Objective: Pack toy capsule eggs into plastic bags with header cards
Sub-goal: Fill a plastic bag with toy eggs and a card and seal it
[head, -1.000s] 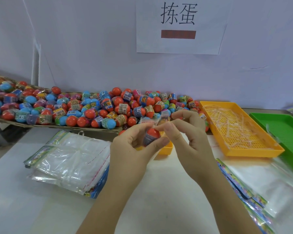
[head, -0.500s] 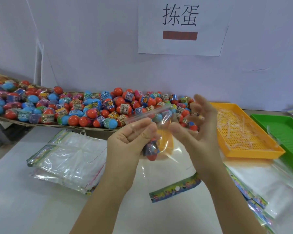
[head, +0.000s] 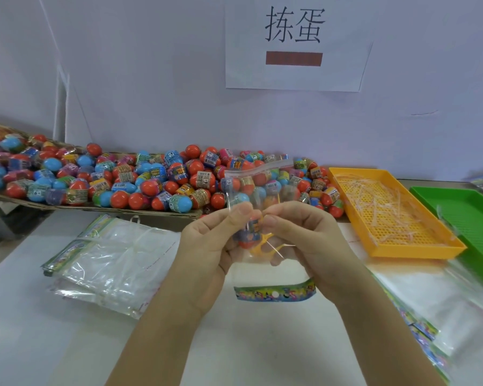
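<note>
Both hands held one clear plastic bag (head: pixel 260 188) above the bench (head: pixel 39 344). The left hand (head: pixel 215 246) and the right hand (head: pixel 304 240) pinched it through the film around a capsule egg (head: pixel 247 235) inside. Its header card (head: pixel 275 293) hung below.

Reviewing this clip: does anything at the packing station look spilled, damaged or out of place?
Nothing looks wrong. The left hand and right hand hold the clear bag upside down, header card hanging low, an egg inside. The loose clear strips lie inside the orange tray, not on the table.
</note>
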Tool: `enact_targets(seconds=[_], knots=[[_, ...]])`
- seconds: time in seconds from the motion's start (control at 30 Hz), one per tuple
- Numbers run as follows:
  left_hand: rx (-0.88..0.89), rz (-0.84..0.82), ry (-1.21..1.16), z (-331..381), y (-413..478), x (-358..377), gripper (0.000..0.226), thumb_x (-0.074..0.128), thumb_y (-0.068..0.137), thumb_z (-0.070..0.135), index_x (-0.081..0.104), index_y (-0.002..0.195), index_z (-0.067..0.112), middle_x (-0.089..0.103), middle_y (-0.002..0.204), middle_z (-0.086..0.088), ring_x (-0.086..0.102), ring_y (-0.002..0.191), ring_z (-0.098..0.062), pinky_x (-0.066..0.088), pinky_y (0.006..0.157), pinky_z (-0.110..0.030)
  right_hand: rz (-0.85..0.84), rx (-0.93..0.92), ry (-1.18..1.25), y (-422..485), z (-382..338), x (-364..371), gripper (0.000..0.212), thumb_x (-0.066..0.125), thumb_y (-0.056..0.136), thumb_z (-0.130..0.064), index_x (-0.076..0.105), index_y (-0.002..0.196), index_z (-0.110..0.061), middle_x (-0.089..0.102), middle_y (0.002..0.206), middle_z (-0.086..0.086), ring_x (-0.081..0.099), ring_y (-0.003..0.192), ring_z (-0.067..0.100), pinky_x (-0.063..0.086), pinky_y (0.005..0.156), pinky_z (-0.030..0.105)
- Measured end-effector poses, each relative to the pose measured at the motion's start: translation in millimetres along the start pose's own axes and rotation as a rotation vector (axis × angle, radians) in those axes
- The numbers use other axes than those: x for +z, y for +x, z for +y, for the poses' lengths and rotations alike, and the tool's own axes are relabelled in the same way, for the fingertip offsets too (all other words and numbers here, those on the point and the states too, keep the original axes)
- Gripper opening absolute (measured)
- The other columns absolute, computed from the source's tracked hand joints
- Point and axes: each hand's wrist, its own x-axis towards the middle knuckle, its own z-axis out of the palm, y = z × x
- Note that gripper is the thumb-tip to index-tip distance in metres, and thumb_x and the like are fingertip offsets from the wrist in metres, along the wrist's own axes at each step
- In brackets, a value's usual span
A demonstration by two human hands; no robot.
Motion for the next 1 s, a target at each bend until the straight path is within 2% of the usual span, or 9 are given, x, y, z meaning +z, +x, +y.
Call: enact_targets(seconds=[0.1,0.23,0.3,0.43,0.53,0.63,0.77,0.9,1.0], knots=[[-0.005,0.064,0.012,-1.5,1.5,-2.6,0.036,0.078,0.053,0.033,0.081,0.083,0.014,0.076,0.09,-0.012,0.073,0.076,-0.019,0.058,0.061,-0.026,-0.025,0.009,-0.045,-1.4,-1.3,0.1,0.014,0.074,0.07,-0.027,0.076,0.083,-0.022,0.073,0.079,0.007,0.067,0.061,0.019,0.054,0.049,0.027],[0.036,0.165,0.102,-4.0,-0.7,1.1,0.029,0.076,0.055,0.029,0.078,0.078,0.013,0.075,0.079,-0.009,0.07,0.064,-0.017,0.055,0.05,-0.024,-0.048,0.022,-0.189,-3.5,-3.1,3.0,0.036,0.077,0.065,-0.034,0.072,0.097,-0.02,0.074,0.086,0.004,0.071,0.072,0.023,0.057,0.054,0.031],[0.083,0.212,0.182,-5.4,-3.3,4.7,0.042,0.077,0.05,0.036,0.076,0.084,0.011,0.075,0.077,-0.008,0.069,0.058,-0.017,0.053,0.045,-0.024,-0.047,0.019,-0.237,-3.3,-3.7,4.7,0.041,0.078,0.061,-0.035,0.07,0.097,-0.02,0.074,0.087,0.002,0.071,0.073,0.024,0.057,0.054,0.03],[0.111,0.249,0.177,-6.4,-5.8,8.7,0.056,0.077,0.046,0.046,0.075,0.089,0.01,0.075,0.079,-0.008,0.07,0.063,-0.018,0.053,0.046,-0.025,-0.034,0.016,-0.174,-3.1,-3.0,5.6,0.024,0.079,0.061,-0.032,0.072,0.081,-0.022,0.074,0.078,0.005,0.07,0.066,0.022,0.054,0.05,0.027],[0.036,0.168,0.136,-2.8,-4.6,9.7,0.066,0.076,0.051,0.047,0.072,0.103,0.007,0.076,0.089,-0.01,0.071,0.069,-0.018,0.054,0.052,-0.024,0.025,0.005,-0.076,-3.5,-3.1,4.4,0.017,0.08,0.06,-0.032,0.073,0.074,-0.022,0.073,0.075,0.005,0.068,0.06,0.021,0.051,0.048,0.025],[-0.066,0.07,0.134,1.1,-3.0,7.3,0.053,0.077,0.051,0.04,0.077,0.093,0.007,0.076,0.087,-0.012,0.073,0.07,-0.019,0.056,0.056,-0.024,0.082,-0.029,-0.016,-2.7,-3.1,2.8,0.017,0.081,0.057,-0.031,0.074,0.069,-0.022,0.072,0.069,0.005,0.065,0.054,0.017,0.05,0.047,0.022],[-0.089,0.056,0.101,0.7,-2.3,2.8,0.033,0.077,0.051,0.032,0.081,0.078,0.014,0.076,0.083,-0.011,0.073,0.067,-0.017,0.057,0.058,-0.024,0.102,-0.038,-0.014,-2.6,-2.4,2.1,0.018,0.081,0.056,-0.03,0.074,0.071,-0.023,0.072,0.068,0.003,0.066,0.055,0.015,0.051,0.048,0.022],[-0.041,0.152,0.054,-1.3,-0.3,-0.2,0.015,0.073,0.057,0.023,0.079,0.069,0.016,0.076,0.075,-0.005,0.071,0.063,-0.012,0.055,0.051,-0.022,0.019,0.09,-0.029,-2.6,-2.4,1.8,0.051,0.082,0.051,-0.037,0.069,0.096,-0.019,0.075,0.083,0.002,0.071,0.068,0.018,0.055,0.053,0.025],[-0.003,0.172,0.039,-2.1,-0.1,-0.6,0.015,0.074,0.057,0.024,0.078,0.069,0.016,0.075,0.075,-0.006,0.072,0.065,-0.013,0.056,0.052,-0.023,-0.036,0.092,-0.043,-2.5,-0.7,2.6,0.033,0.082,0.056,-0.031,0.074,0.085,-0.016,0.075,0.082,0.008,0.072,0.071,0.023,0.057,0.061,0.026]])
